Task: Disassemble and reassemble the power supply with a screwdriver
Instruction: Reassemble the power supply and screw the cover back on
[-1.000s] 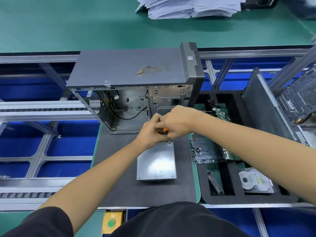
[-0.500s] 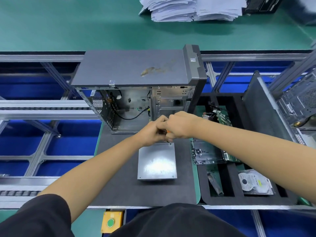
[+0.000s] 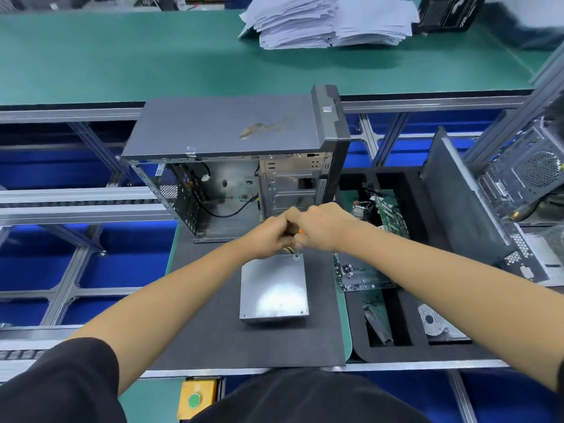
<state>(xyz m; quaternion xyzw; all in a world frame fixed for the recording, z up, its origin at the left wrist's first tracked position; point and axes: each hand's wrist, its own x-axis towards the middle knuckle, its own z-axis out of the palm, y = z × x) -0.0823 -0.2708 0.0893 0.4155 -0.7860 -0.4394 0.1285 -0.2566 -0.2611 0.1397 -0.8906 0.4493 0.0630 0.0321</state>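
The power supply [image 3: 273,290], a flat grey metal box, lies on the dark mat [image 3: 213,331] in front of the open computer case [image 3: 238,166]. Both hands meet over its far right corner. The right hand [image 3: 323,225] is curled round a screwdriver [image 3: 297,239] with an orange handle, its tip down on that corner. The left hand [image 3: 271,236] is curled too, touching the right hand, but I cannot tell what it holds. A black tray [image 3: 427,343] of parts sits just to the right.

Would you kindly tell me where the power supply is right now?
The power supply lies on the dark mat, centre of the head view, before the open computer case.
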